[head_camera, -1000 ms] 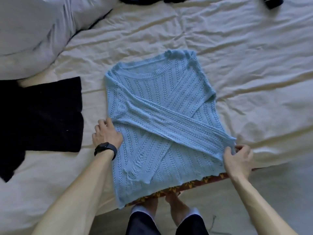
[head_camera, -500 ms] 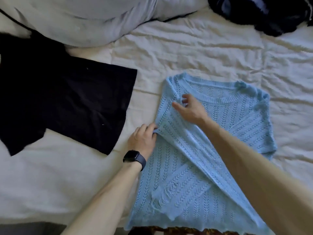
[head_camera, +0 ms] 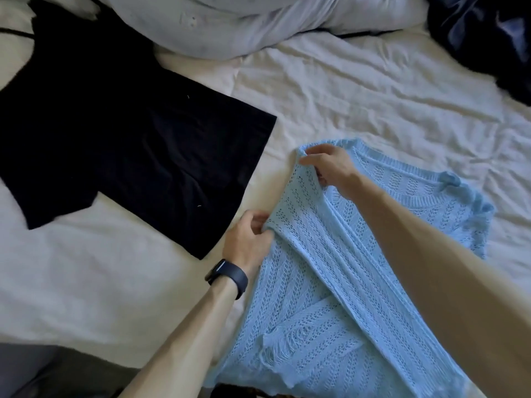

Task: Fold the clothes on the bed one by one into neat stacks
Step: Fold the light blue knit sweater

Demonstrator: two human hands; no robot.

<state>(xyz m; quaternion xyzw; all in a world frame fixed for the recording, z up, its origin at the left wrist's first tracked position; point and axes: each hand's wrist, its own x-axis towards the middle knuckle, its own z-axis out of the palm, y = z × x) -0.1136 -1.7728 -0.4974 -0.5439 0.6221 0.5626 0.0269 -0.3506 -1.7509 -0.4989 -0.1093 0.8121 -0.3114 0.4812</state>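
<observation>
The blue sweater (head_camera: 330, 282), sleeves crossed in, is pinched at its side by the left hand (head_camera: 247, 242) and the right hand (head_camera: 330, 168). The black top (head_camera: 129, 153), seemingly unfolded, and a dark heap (head_camera: 482, 38) at the bed's far corner are left.

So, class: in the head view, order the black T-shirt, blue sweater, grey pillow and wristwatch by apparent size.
1-2. black T-shirt and blue sweater: alike, unranked; the sweater lies nearer, partly under the right arm.
3. grey pillow, cropped by the frame.
4. wristwatch.
</observation>
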